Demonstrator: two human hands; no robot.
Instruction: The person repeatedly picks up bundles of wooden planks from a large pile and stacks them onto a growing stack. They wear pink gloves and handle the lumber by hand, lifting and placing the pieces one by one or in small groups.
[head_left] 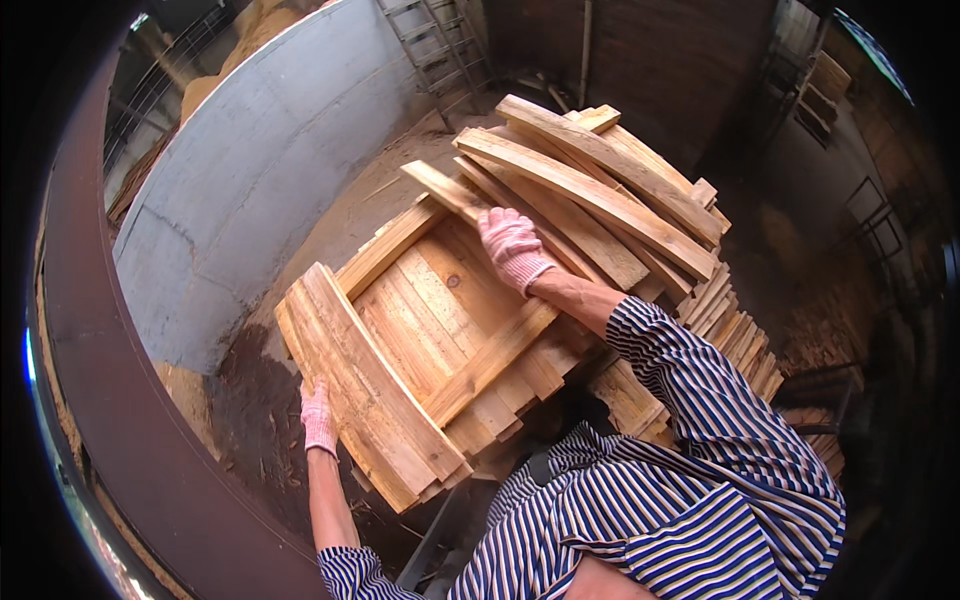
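Note:
My right hand (512, 247), in a pink knit glove, is closed around a narrow wooden board (443, 188) above the middle of a lumber stack. At the stack's left side, my left hand (318, 415), gloved alike, rests against the outer edge of several wide planks (365, 385); its fingers are partly hidden there. Between my hands lies a layer of flat boards (440, 295) with a crosswise strip (490, 365) near me and another strip (390, 245) on the far side. Right of my right hand, loose thick planks (600, 200) are piled at angles.
A curved pale grey wall (270, 150) stands at the far left, with a metal ladder (435, 45) behind the stack. A brown metal beam (120, 390) curves along my left. More stacked boards (735, 325) show beyond my right arm.

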